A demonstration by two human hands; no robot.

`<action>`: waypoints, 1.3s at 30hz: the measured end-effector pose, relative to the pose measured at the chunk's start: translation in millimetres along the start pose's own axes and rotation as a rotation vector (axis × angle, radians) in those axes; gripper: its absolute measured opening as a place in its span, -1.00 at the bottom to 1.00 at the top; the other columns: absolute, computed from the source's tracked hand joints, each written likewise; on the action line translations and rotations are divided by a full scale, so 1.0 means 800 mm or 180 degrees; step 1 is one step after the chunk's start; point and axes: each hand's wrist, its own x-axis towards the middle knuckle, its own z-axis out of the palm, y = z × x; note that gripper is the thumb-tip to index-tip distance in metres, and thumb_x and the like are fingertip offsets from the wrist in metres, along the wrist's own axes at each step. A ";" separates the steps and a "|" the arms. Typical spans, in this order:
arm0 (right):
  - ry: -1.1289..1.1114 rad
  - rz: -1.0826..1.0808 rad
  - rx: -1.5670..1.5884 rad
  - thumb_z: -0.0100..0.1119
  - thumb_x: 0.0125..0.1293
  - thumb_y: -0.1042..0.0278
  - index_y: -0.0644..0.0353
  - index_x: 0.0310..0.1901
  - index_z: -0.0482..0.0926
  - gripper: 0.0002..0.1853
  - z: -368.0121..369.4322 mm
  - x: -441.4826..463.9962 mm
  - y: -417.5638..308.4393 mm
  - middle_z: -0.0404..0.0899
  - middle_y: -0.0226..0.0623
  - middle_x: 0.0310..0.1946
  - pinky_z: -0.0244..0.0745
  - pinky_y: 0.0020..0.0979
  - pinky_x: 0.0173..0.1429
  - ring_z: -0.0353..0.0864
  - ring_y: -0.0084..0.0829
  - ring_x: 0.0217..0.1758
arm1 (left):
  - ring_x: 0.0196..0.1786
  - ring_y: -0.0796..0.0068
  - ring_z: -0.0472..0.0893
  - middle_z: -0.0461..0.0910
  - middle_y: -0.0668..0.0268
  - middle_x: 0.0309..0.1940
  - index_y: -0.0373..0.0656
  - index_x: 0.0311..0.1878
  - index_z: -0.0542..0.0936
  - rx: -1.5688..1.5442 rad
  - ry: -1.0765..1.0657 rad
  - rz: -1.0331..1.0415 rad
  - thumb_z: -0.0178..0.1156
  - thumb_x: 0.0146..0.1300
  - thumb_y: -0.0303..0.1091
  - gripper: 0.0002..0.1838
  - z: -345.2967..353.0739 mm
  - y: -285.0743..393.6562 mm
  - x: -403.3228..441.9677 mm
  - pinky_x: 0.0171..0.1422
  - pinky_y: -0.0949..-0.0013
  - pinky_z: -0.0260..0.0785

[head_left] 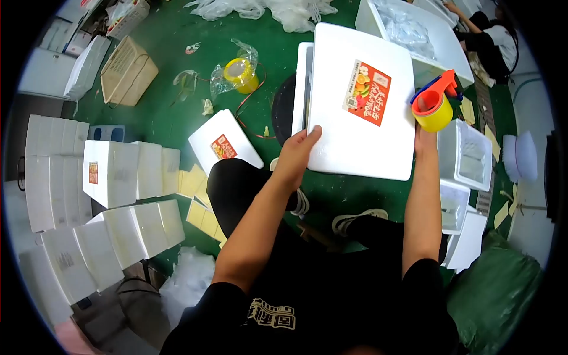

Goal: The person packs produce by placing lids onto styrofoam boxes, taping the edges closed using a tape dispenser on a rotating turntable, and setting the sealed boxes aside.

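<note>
A white foam box (396, 53) with a lid is tilted up in front of me, a red fruit-picture label (368, 93) on its face. My left hand (297, 155) grips its lower left edge, thumb over the face and fingers curled out of sight behind. At the right edge of the box, my right hand (425, 141) is at an orange-red tape dispenser (436, 94) with a blue part and a yellow tape roll (436, 120). The dispenser hides most of that hand's fingers; it appears to be held there.
Foam boxes (109, 171) stand stacked at left. A labelled white lid (222, 142), a yellow tape roll (241, 74) and yellow cards (204, 219) lie on the green floor. At right are open foam boxes (467, 154) and a green sack (494, 290). Another person (488, 44) sits top right.
</note>
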 end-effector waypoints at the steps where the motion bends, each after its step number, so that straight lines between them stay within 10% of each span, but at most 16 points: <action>1: 0.0043 -0.0173 -0.0087 0.32 0.33 0.04 0.12 0.13 0.53 -0.54 0.008 0.000 -0.008 0.62 -0.32 -0.02 0.59 -0.24 0.20 0.63 -0.41 0.06 | -0.14 0.53 0.50 0.55 0.31 -0.24 -0.32 -0.13 0.59 0.0293 0.0037 -0.0083 0.21 0.43 -0.05 -0.59 -0.009 0.004 0.004 -0.01 0.41 0.38; 2: -0.0112 -0.0023 0.0145 0.31 0.34 0.07 0.13 0.13 0.53 -0.56 0.015 0.007 -0.010 0.62 -0.33 -0.03 0.59 -0.25 0.18 0.63 -0.41 0.05 | -0.23 0.51 0.47 0.50 0.35 -0.34 -0.27 -0.32 0.60 0.1044 0.0565 0.0659 0.20 0.43 -0.02 -0.57 -0.010 0.007 0.000 -0.07 0.41 0.35; 6: -0.0079 0.0139 0.0190 0.23 0.39 0.26 0.21 0.07 0.57 -0.69 0.090 0.016 -0.003 0.65 -0.33 -0.14 0.59 -0.36 0.01 0.66 -0.43 -0.07 | -0.04 0.43 0.44 0.41 0.23 0.05 -0.25 0.33 0.46 0.0604 0.1062 0.0871 0.19 0.43 -0.16 -0.49 -0.063 -0.002 0.037 0.14 0.40 0.35; 8: 0.0010 0.0241 -0.1157 0.21 0.36 0.33 0.31 0.02 0.61 -0.72 0.121 0.015 0.006 0.68 -0.28 -0.19 0.55 -0.39 -0.07 0.67 -0.44 -0.16 | 0.29 0.27 0.41 0.26 0.09 0.38 -0.16 0.59 0.08 0.0705 0.0664 0.0609 0.09 0.42 -0.36 -0.28 -0.061 -0.011 0.041 0.41 0.35 0.24; 12: 0.0314 0.0157 -0.1778 0.24 0.35 0.32 0.40 0.00 0.62 -0.68 0.125 -0.018 -0.023 0.70 -0.20 -0.14 0.56 -0.38 -0.05 0.69 -0.41 -0.20 | 0.42 0.09 0.38 0.17 -0.16 0.49 -0.19 0.61 -0.13 0.1408 0.0310 0.0646 0.09 0.44 -0.34 -0.18 -0.036 -0.010 0.026 0.48 0.25 0.20; 17: 0.0317 0.0383 -0.0537 0.20 0.39 0.30 0.26 0.06 0.60 -0.70 0.049 -0.012 0.008 0.68 -0.26 -0.09 0.56 -0.40 0.05 0.69 -0.46 -0.09 | 0.07 -0.39 0.53 0.35 -0.28 0.18 -0.31 0.11 0.18 0.2935 0.0798 0.0819 0.27 0.30 0.09 -0.29 0.011 0.013 0.026 0.14 -0.13 0.43; 18: 0.0356 0.0356 -0.0219 0.19 0.39 0.30 0.24 0.07 0.60 -0.71 0.053 -0.014 0.008 0.68 -0.28 -0.08 0.56 -0.41 0.07 0.68 -0.47 -0.07 | 0.19 -0.33 0.50 0.30 -0.28 0.27 -0.32 0.27 0.15 0.2935 0.0714 0.0418 0.26 0.29 0.13 -0.19 0.013 0.028 0.030 0.22 -0.10 0.41; 21: 0.0297 0.0316 -0.0350 0.14 0.42 0.30 0.23 0.09 0.59 -0.71 0.058 -0.014 0.024 0.67 -0.31 -0.08 0.55 -0.43 0.08 0.68 -0.49 -0.05 | 0.58 -0.05 0.11 0.04 -0.03 0.55 0.01 0.49 0.24 0.4265 0.1390 0.1927 0.27 0.26 0.03 -0.22 0.010 0.028 0.047 0.47 -0.44 -0.02; 24: 0.0431 0.0408 0.0141 0.17 0.41 0.27 0.23 0.05 0.59 -0.72 0.056 -0.023 0.027 0.68 -0.31 -0.13 0.57 -0.41 0.04 0.70 -0.46 -0.10 | 0.60 0.00 0.07 0.15 0.23 0.56 0.08 0.38 0.43 0.5685 0.0158 0.2866 0.15 0.37 -0.11 -0.48 0.042 0.072 0.093 0.49 -0.48 -0.13; 25: 0.0376 0.0374 0.0365 0.19 0.39 0.28 0.23 0.03 0.59 -0.73 0.061 -0.037 0.020 0.68 -0.30 -0.15 0.59 -0.37 0.03 0.70 -0.45 -0.13 | 0.61 0.05 0.06 0.26 0.30 0.51 0.10 0.38 0.43 0.5010 -0.0015 0.2274 0.07 0.41 -0.08 -0.51 0.060 0.071 0.125 0.48 -0.52 -0.14; 28: 0.0163 0.0270 0.1471 0.19 0.38 0.32 0.21 -0.01 0.58 -0.77 0.044 -0.059 0.049 0.64 -0.31 -0.15 0.57 -0.37 0.10 0.67 -0.45 -0.10 | 0.64 0.08 -0.03 0.06 0.23 0.60 0.20 0.51 0.29 0.5386 0.0288 0.2913 -0.02 0.45 0.14 -0.38 0.075 0.051 0.154 0.50 -0.49 -0.21; 30: 0.0509 -0.1252 -0.1658 0.22 0.34 0.38 0.27 0.04 0.54 -0.71 0.011 -0.081 0.078 0.63 -0.26 -0.10 0.58 -0.33 0.11 0.68 -0.39 -0.04 | 0.65 0.07 -0.07 -0.05 0.21 0.63 0.25 0.57 0.19 0.5871 -0.0082 0.2778 -0.07 0.47 0.18 -0.34 0.066 0.058 0.160 0.52 -0.47 -0.26; 32: 0.0938 0.0520 0.2361 0.18 0.34 0.44 0.30 0.13 0.48 -0.66 0.003 -0.113 0.061 0.61 -0.23 -0.04 0.56 -0.31 0.16 0.66 -0.35 0.07 | 0.66 -0.03 -0.14 -0.11 0.12 0.63 0.20 0.58 0.14 0.5971 -0.0385 0.2677 -0.04 0.45 0.17 -0.30 0.069 0.066 0.165 0.53 -0.46 -0.28; 39: 0.1278 0.0529 0.2937 0.02 0.37 0.54 0.21 0.27 0.37 -0.57 0.007 -0.151 0.140 0.55 -0.25 0.10 0.48 -0.32 0.27 0.57 -0.36 0.17 | 0.65 -0.13 -0.18 -0.10 0.00 0.62 0.01 0.55 0.18 0.5762 -0.0704 0.2420 -0.13 0.52 0.06 -0.37 0.108 0.075 0.179 0.52 -0.46 -0.31</action>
